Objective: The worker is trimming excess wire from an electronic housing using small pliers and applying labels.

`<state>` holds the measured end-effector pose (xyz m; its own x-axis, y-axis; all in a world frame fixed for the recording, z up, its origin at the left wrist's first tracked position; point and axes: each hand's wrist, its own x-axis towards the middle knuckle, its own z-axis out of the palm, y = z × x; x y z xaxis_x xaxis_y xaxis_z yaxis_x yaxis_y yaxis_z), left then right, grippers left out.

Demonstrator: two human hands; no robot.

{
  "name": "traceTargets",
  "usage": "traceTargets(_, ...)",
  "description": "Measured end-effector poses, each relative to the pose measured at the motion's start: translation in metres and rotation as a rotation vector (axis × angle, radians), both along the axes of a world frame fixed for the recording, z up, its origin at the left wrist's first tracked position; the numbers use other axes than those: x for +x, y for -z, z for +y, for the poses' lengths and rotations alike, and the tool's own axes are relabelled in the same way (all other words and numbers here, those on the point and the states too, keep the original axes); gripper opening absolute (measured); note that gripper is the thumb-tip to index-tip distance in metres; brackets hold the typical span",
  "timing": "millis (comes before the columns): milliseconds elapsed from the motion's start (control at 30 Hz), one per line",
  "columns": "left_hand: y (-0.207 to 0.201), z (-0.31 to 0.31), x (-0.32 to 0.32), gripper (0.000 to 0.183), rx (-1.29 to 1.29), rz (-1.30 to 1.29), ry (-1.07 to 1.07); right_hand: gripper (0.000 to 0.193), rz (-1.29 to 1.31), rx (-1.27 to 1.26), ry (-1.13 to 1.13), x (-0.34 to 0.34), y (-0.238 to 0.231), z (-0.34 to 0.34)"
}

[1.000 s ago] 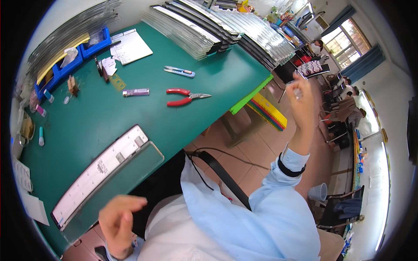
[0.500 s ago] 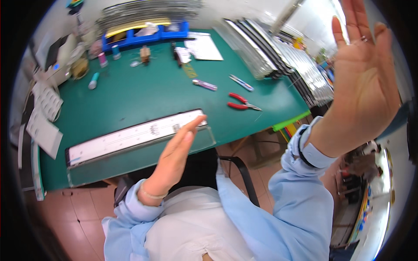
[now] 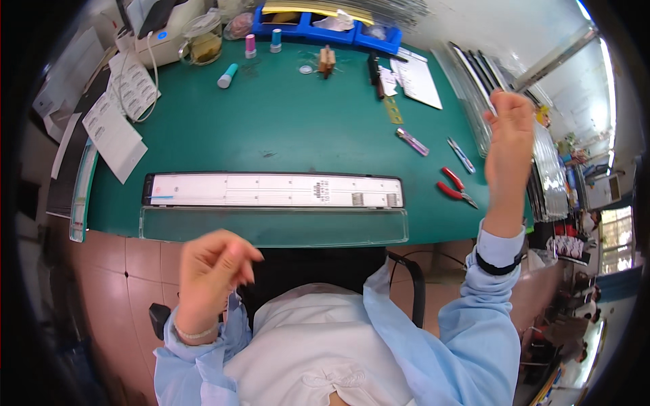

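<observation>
My left hand point(image 3: 211, 277) hovers at the front edge of the green table, its fingers curled in and nothing seen in them. Just beyond it lies a long, flat black-framed case point(image 3: 271, 202) with a white printed sheet inside. Its clear lid point(image 3: 298, 227) is folded down toward me. Raised over the table's right side, my right hand point(image 3: 509, 145) has its fingers bent inward, with no object visible in it. Below and left of that hand lie red-handled pliers point(image 3: 452, 184), a blue-and-white craft knife point(image 3: 461, 155) and a purple lighter-like object point(image 3: 412, 141).
Long clear-and-black cases point(image 3: 467, 95) are stacked at the right. Blue bins point(image 3: 325, 30) stand at the back beside a white notepad point(image 3: 420, 81). At the left are label sheets point(image 3: 112, 132), a glass mug point(image 3: 204, 49) and a white device point(image 3: 169, 34). A black chair point(image 3: 409, 274) stands in front.
My view has swung right-side down to level over the table. My right hand has dropped and its spread fingers have curled. My left hand has drawn back from over the case and its straight fingers have bent.
</observation>
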<state>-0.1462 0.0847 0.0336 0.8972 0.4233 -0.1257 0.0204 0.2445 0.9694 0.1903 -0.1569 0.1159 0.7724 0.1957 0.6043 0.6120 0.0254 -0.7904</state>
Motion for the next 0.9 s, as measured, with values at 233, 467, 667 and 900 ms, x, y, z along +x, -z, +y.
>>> traceTargets(233, 0.014, 0.028, 0.024, 0.013, 0.514, 0.038, -0.569, 0.018, 0.236, -0.513, -0.226, 0.036, 0.119, 0.052)
traceTargets(467, 0.012, -0.006, 0.044, 0.012, 0.24, 0.024, -0.261, 0.017, -0.613, -0.955, 0.001, -0.066, 0.044, 0.078)
traceTargets(667, 0.023, -0.018, 0.052, 0.013, -0.246, -0.206, 0.059, 0.025, -0.913, -0.703, -0.314, -0.161, 0.05, 0.09)
traceTargets(900, 0.02, -0.012, 0.041, 0.012, -0.305, -0.214, 0.159, 0.003, -0.828, -0.631, -0.412, -0.163, 0.047, 0.104)
